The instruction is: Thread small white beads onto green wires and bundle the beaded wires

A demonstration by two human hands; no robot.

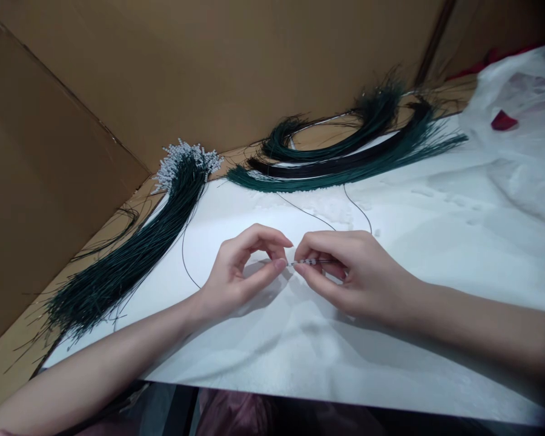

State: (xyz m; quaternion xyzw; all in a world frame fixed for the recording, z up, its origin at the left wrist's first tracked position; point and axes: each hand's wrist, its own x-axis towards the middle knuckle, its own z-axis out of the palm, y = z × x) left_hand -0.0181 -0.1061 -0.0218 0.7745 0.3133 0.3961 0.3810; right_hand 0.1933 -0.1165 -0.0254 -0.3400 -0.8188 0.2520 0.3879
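Over the middle of the white board, my right hand (354,266) pinches a thin dark wire with small white beads (307,261) close to its tip. The beads poke out between its thumb and forefinger, pointing left. My left hand (240,266) meets that tip with its thumb against a bent finger, the forefinger arched above and apart. Both hands are closed on the beaded wire. Where the rest of the wire runs is partly hidden by the right palm. Farther left lies a thick bundle of dark green wires (136,248) with white beaded tips (184,163) at its upper end.
Curved bundles of dark green wires (345,169) lie along the board's back edge, before a tall cardboard wall (236,66). Loose wires (361,206) stray over the white board (236,357). At the right, clear plastic sheeting (522,139) bears a small red piece (504,120).
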